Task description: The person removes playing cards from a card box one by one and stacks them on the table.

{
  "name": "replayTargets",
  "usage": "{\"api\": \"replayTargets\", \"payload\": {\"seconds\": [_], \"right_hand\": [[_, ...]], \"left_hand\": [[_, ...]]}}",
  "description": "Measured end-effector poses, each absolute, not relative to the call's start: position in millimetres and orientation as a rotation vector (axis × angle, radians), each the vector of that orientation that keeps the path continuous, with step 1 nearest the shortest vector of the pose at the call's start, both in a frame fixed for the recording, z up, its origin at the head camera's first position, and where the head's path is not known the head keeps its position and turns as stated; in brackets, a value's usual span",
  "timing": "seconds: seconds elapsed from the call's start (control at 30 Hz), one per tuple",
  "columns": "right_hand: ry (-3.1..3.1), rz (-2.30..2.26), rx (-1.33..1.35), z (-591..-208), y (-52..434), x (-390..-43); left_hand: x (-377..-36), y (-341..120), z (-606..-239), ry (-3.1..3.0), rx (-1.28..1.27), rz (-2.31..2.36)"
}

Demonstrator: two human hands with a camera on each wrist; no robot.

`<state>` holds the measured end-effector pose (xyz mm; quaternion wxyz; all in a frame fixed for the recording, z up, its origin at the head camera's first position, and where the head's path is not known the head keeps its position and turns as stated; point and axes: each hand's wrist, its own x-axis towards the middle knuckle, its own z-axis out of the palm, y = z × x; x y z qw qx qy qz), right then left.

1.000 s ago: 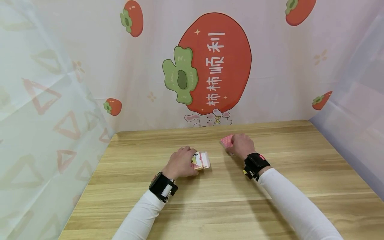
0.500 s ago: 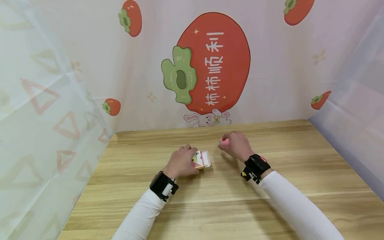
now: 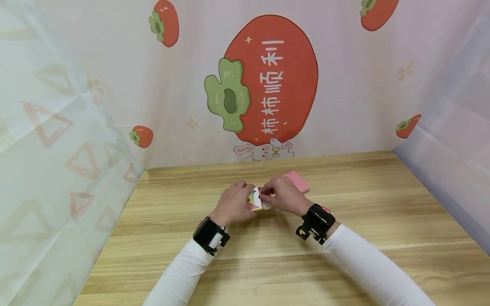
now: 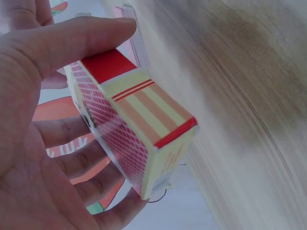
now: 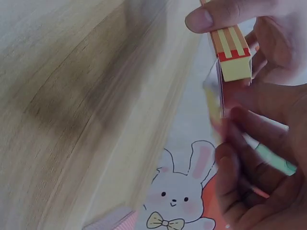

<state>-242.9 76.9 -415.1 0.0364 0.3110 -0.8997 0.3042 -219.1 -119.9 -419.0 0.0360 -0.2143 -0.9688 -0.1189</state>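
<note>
On the left, a pale curtain with faint triangles (image 3: 57, 148) closes that side of the light wooden worktop (image 3: 275, 259), close to its left edge. The left hand (image 3: 232, 205) is near the middle of the worktop, and its fingers (image 4: 91, 36) are curled around a small card box with red patterned faces and cream sides with red stripes (image 4: 136, 129). The thumb lies along the top and the other fingers support it from below, so the box is raised a little above the wood. In the head view the box (image 3: 255, 199) shows a letter "A" on its face. The right hand (image 3: 282, 196) meets it from the other side, and its fingers (image 5: 218, 14) pinch the end of the box. Just behind this hand, a flat red deck of cards (image 3: 297, 180) lies on the worktop. Wide bare wood stays open in front of both arms and to the right. The back cloth has a big red persimmon picture (image 3: 268, 80) with Chinese characters "柿柿顺利", and a small rabbit drawing (image 3: 264, 151) under it.
</note>
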Motion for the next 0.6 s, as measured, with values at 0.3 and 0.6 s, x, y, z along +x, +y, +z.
{"api": "replayTargets", "payload": {"seconds": [0.3, 0.6], "right_hand": [[-2.861, 1.011, 0.754, -419.1, 73.0, -242.3], [-2.865, 1.015, 0.614, -424.0, 70.9, -240.2]], "left_hand": [[-217.0, -118.7, -418.1, -2.945, -0.701, -0.37], [-216.2, -118.1, -418.8, -2.886, -0.731, -0.406]]}}
